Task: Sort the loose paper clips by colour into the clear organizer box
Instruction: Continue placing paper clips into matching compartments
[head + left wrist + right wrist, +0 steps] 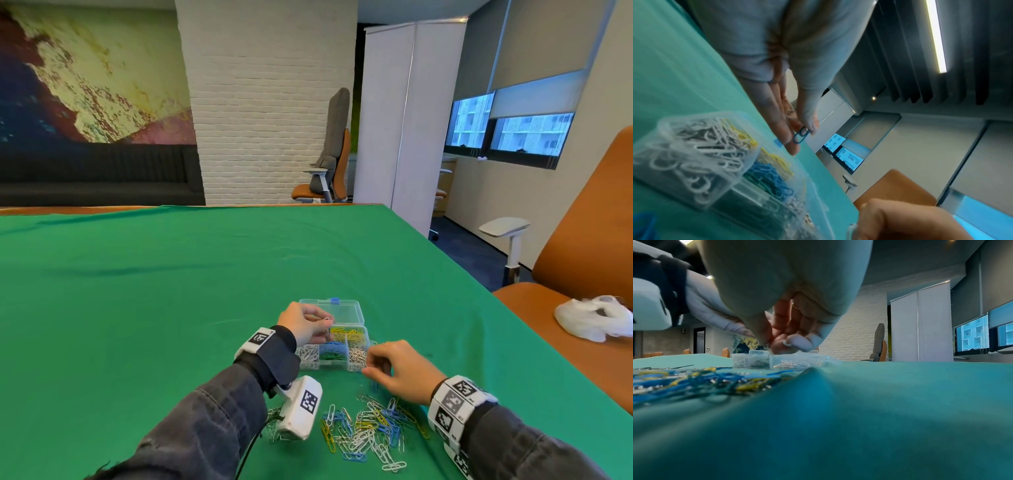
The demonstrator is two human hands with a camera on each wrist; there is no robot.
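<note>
Only square black-and-white coded markers [310, 401] show on wristbands [452, 407].

Green-clothed table [205, 274] carries organizer box [356, 363] and loose clips [370, 428].

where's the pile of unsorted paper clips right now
In the head view the loose mixed-colour paper clip pile lies on the green cloth, nearer than the clear organizer box, between both wrists.

Dark denim sleeves [205, 421], white marker-printed wristbands [455, 407]
</note>
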